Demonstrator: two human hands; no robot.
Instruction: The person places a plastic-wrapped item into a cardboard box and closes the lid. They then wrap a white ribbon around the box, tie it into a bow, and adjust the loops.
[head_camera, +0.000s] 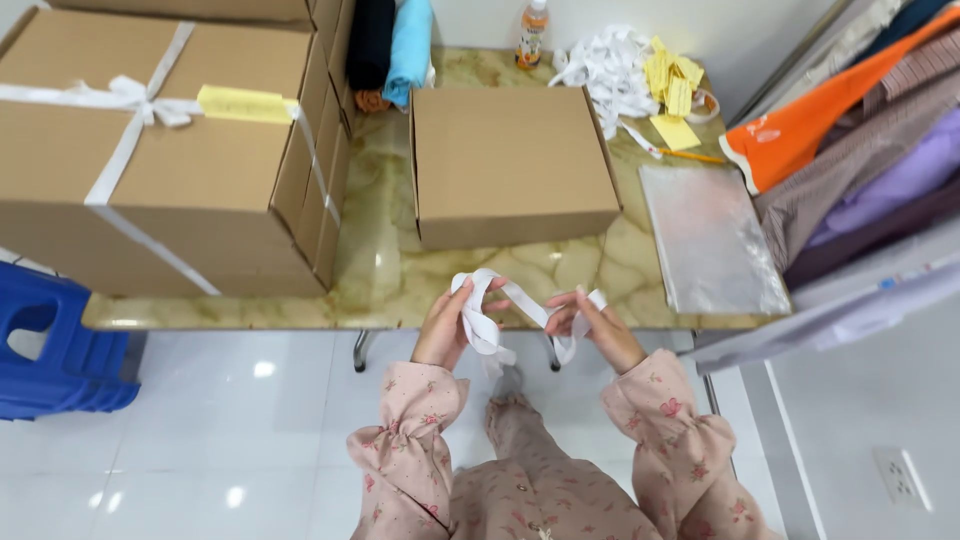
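Holding a white ribbon strip at lower centre, we loop it over our left hand, fingers curled round it, while our right hand pinches its other end. Above sits a closed plain cardboard box on a glossy marbled table. At upper left, a larger cardboard box is tied with ribbon.

Left: large cardboard box tied with white ribbon, yellow slip on top
Centre: plain closed carton
Rear: bottle, yellow tags
Right: clear plastic bag, hanging garments
Floor: blue stool
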